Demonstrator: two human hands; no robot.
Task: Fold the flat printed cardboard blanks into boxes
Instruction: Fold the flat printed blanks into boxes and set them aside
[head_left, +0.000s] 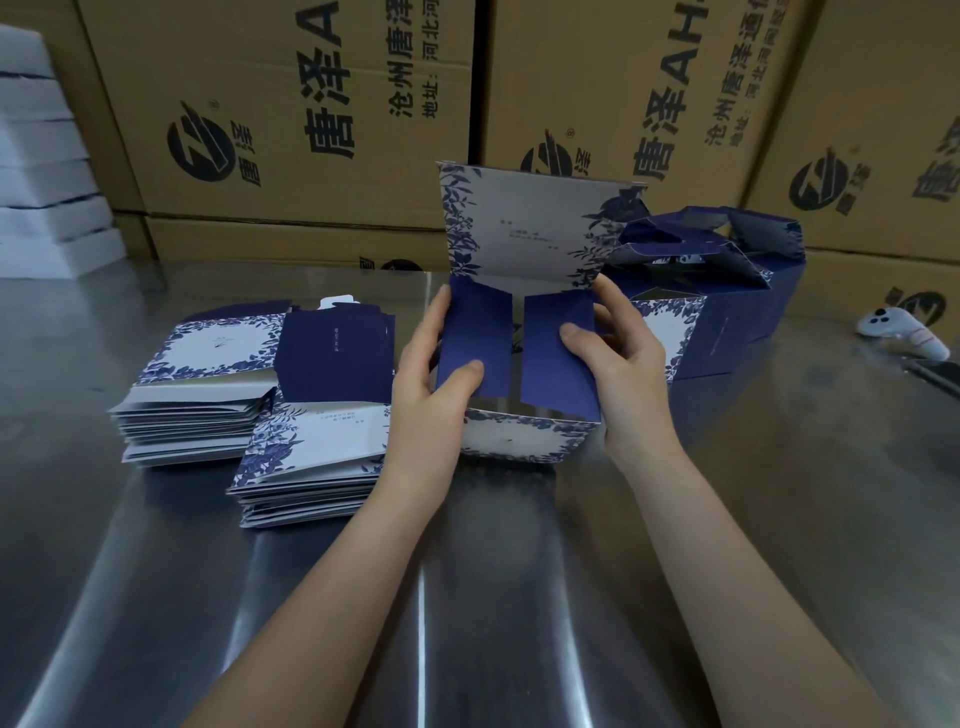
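Note:
A half-formed box (524, 431), white with a blue leaf print, stands on the steel table in front of me. Its long white flap (524, 228) points up at the back. Two dark blue side flaps (475, 338) are folded inward over the opening, with a gap between them. My left hand (431, 384) grips the box's left side, thumb pressing on the left flap. My right hand (618, 364) grips the right side, thumb on the right flap. Two stacks of flat printed blanks (291, 457) lie to the left.
Folded blue boxes (727, 291) stand close behind on the right. A white controller (904, 332) lies at the far right. Large brown cartons (291, 119) wall off the back, and white foam trays (47, 171) are stacked at the back left.

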